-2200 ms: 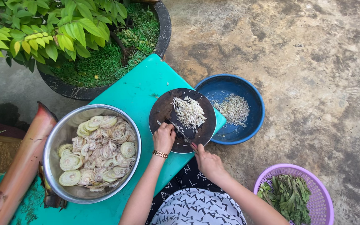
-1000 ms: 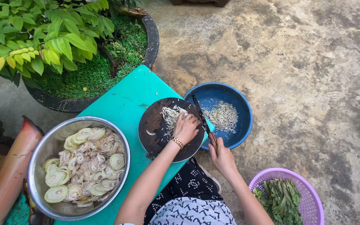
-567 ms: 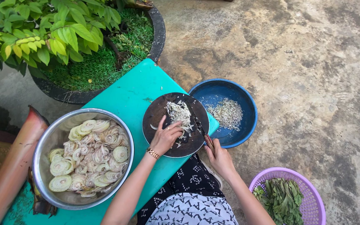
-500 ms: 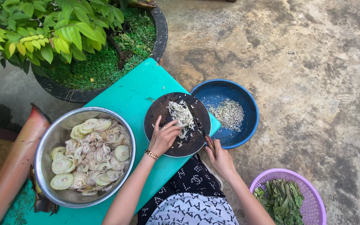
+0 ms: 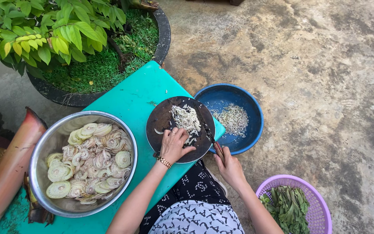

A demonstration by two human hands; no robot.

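Your left hand [image 5: 175, 145] lies open-fingered on the round dark wooden chopping board [image 5: 163, 123] atop the turquoise desk [image 5: 126, 97], steadying pale shredded slices [image 5: 186, 119], while your right hand [image 5: 229, 167] grips the dark-bladed knife [image 5: 207, 132] angled across them for chopping.

A steel bowl [image 5: 44, 147] of pale sliced rounds stands on the turquoise table [image 5: 128, 97]. Behind the table is a big planter [image 5: 163, 34]. To the right of the table, on the ground, sits a purple basket [image 5: 314, 199] of greens.
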